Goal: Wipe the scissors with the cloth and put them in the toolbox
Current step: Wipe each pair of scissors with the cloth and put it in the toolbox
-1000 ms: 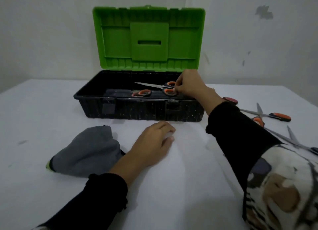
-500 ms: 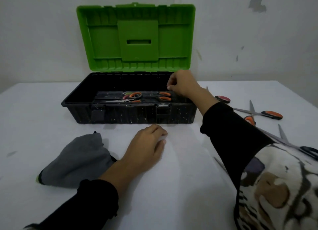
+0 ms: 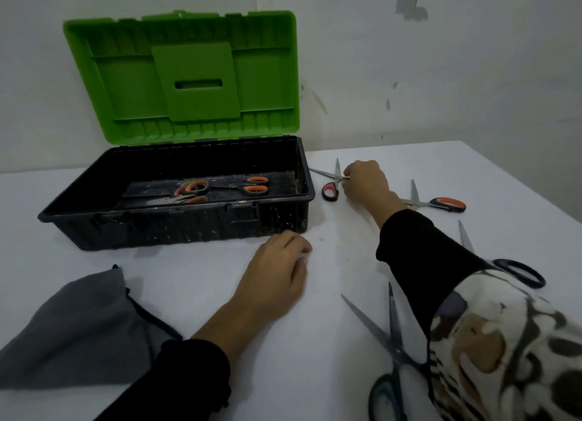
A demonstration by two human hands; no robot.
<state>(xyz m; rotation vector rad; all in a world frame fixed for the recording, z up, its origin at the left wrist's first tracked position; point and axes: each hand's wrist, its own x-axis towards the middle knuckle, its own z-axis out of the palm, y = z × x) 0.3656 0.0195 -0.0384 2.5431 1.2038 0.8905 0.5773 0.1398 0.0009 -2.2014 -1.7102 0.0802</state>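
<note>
Fingers (image 3: pixel 349 172) curled on pink-handled scissors (image 3: pixel 330 184)

Right grip (image 3: pixel 365 181) curled, left (image 3: pixel 277 275) flat

Toolbox (image 3: pixel 176 222) left of scissors (image 3: pixel 330 184); cloth (image 3: pixel 78 326) before.

Dim, soft light; faint shadows, bowed wide-angle edges.
</note>
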